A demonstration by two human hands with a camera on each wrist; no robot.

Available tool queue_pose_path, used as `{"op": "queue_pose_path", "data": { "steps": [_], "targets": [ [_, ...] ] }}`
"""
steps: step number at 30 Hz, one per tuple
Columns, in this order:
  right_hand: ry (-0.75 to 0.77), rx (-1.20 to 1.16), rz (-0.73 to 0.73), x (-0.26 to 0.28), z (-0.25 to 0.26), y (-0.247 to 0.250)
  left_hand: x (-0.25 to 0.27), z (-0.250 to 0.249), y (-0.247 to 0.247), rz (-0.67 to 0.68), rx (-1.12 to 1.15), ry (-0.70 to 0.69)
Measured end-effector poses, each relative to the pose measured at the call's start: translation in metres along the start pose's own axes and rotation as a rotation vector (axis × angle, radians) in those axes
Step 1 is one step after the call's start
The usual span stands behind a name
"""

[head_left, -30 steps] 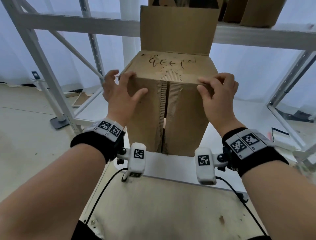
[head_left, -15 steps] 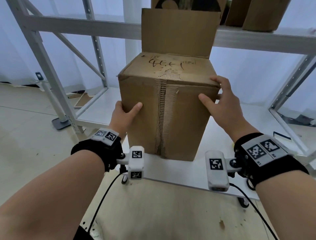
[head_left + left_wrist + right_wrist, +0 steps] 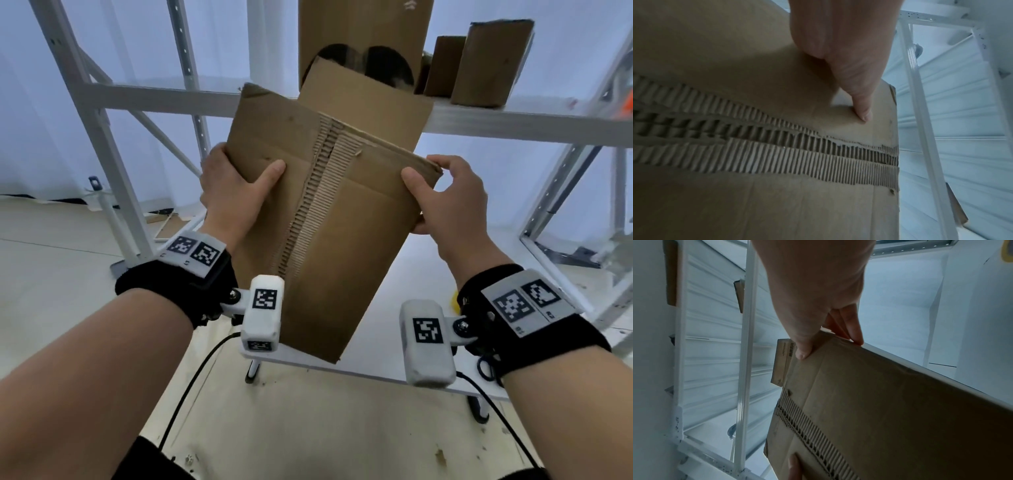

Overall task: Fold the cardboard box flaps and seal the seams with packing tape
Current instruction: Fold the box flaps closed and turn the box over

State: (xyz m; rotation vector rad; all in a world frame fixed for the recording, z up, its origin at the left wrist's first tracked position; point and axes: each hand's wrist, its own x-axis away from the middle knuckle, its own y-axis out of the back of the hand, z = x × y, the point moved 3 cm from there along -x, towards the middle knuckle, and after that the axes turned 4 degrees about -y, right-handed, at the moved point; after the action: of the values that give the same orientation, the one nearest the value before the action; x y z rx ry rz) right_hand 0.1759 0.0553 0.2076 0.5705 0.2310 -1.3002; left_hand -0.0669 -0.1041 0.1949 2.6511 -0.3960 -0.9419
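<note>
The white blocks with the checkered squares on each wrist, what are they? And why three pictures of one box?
No machine here: a person works with bare hands. The white blocks are small cameras strapped to the wrists; the checkered squares are printed markers. One picture comes from a camera worn on the head, the other two from those wrist cameras, looking along the fingers. The left hand and the right hand grip opposite edges of a cardboard box, tilted, with its lower corner at the white table. Torn ridged cardboard runs down the box's middle seam. More cardboard boxes stand on the shelf behind. No tape shows.
</note>
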Motion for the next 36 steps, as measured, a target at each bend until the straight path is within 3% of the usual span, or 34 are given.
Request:
{"op": "queue_pose_path", "data": {
  "steps": [3,7,12,15,18,20,25,31,36],
  "targets": [
    [-0.071,0.032,0.034,0.009,0.002,-0.001,0.003,-0.004,0.003,0.043,-0.074,-0.027],
    [-0.208,0.179,0.114,0.031,-0.017,-0.02,0.032,0.025,-0.002,0.119,-0.044,0.039],
    [-0.219,0.248,0.178,0.039,-0.022,-0.037,0.037,0.04,0.0,0.089,-0.027,0.067],
    [-0.161,0.381,0.203,0.031,-0.019,-0.041,0.031,0.03,-0.001,0.064,-0.036,0.025],
    [-0.126,0.491,0.099,0.019,-0.02,-0.04,0.035,0.021,-0.009,0.1,-0.08,-0.009],
    [-0.01,0.507,0.042,0.014,-0.018,-0.044,0.041,0.019,-0.017,0.143,-0.146,-0.031],
    [0.24,0.756,0.202,0.015,-0.001,-0.063,0.044,0.035,-0.017,0.082,-0.188,0.046],
    [0.381,0.942,0.342,0.011,0.025,-0.098,0.051,0.051,-0.015,0.033,-0.163,0.054],
    [0.454,0.917,0.284,0.011,0.023,-0.115,0.056,0.069,-0.013,0.031,-0.083,0.11]
  ]
}}
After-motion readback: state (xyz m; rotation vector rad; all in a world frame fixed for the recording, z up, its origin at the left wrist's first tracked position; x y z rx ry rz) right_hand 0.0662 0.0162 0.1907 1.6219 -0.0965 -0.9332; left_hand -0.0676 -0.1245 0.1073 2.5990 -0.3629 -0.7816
